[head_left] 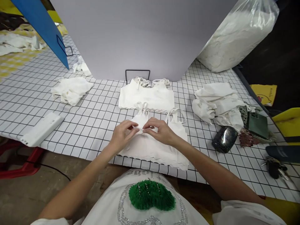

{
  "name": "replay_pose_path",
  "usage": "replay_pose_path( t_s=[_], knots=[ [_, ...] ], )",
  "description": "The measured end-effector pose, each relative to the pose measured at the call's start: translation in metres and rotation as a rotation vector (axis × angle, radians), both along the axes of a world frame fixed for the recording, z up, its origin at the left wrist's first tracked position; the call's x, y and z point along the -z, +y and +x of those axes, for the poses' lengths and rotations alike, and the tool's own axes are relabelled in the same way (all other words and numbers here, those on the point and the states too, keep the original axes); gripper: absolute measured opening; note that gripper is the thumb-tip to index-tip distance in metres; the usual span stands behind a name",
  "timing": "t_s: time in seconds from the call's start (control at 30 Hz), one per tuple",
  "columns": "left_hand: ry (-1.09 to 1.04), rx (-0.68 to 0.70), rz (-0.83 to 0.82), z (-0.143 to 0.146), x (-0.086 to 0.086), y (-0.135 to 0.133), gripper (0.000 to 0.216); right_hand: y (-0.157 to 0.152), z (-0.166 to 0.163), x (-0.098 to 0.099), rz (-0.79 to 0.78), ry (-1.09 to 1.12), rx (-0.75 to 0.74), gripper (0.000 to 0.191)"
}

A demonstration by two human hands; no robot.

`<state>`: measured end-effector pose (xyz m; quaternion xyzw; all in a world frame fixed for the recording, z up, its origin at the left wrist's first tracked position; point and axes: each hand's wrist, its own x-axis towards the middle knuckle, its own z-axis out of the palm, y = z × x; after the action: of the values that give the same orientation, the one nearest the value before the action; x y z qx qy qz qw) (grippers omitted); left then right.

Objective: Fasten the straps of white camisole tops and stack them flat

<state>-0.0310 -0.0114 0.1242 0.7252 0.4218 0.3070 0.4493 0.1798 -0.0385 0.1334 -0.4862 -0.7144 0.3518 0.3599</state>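
Note:
A white strappy top (159,147) with a scalloped hem lies flat at the table's front edge, its straps pointing away from me. My left hand (124,132) is on the left part of its neckline, below the left strap loop, with thumb and fingertips drawn together on the cloth. Close beside it, my right hand (160,129) pinches the same spot with thumb and forefinger. The bit of cloth between the fingertips is too small to make out. Just beyond lies a second white top (146,96), also spread flat with its straps at the far side.
A grey-white panel (140,37) on a wire stand rises behind the tops. Crumpled white garments (217,103) lie right, near a black wrapped bundle (224,139), a green phone (257,125) and keys (276,168). At left are another garment (71,90) and a white power strip (43,128).

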Motion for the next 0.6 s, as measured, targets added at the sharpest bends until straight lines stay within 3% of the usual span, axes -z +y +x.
replay_pose_path(
  t_s=[0.07,0.17,0.3,0.47,0.6],
  knots=[
    [0.214,-0.005,0.172,0.002,0.011,0.011,0.024,0.004,0.007,0.005,0.003,0.02,0.06,0.01],
    [0.421,0.03,0.212,0.004,0.022,0.022,0.026,0.008,0.015,0.01,-0.029,0.076,0.166,0.005],
    [0.456,0.053,0.196,0.001,0.024,0.024,0.019,0.009,0.015,0.014,-0.035,0.108,0.192,0.005],
    [0.499,-0.037,0.251,-0.009,0.021,0.022,0.033,0.009,0.007,0.012,-0.022,0.085,0.146,0.006],
    [0.459,-0.044,0.164,-0.014,0.018,0.026,0.024,0.013,0.004,0.01,-0.012,0.086,0.104,0.007]
  ],
)
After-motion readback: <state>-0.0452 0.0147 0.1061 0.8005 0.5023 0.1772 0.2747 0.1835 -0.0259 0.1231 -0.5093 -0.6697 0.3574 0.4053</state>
